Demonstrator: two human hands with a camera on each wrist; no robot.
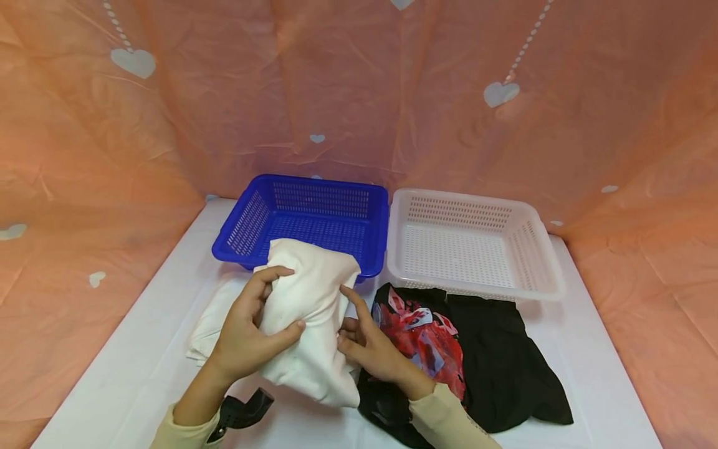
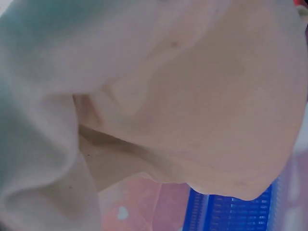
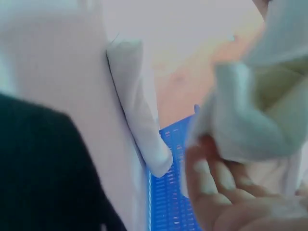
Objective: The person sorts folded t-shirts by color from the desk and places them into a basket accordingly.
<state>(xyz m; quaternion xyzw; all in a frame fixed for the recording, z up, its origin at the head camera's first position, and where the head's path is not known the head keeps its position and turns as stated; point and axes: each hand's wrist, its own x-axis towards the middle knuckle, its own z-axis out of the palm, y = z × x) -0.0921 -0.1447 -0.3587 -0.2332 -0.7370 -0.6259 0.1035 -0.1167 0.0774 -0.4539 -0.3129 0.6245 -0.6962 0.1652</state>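
A folded white garment is held up over the near part of the table, its exact kind hidden by the folds. My left hand grips its left side, thumb across the front. On its right edge my right hand holds the fabric between thumb and curled fingers. The white fabric fills most of the left wrist view, hiding the left fingers. In the right wrist view, the fingers of the right hand lie against the bunched cloth.
A blue basket stands behind the garment, beside a white basket. Another folded white cloth lies at the left. A black garment with a red floral print and a plain black one lie at the right.
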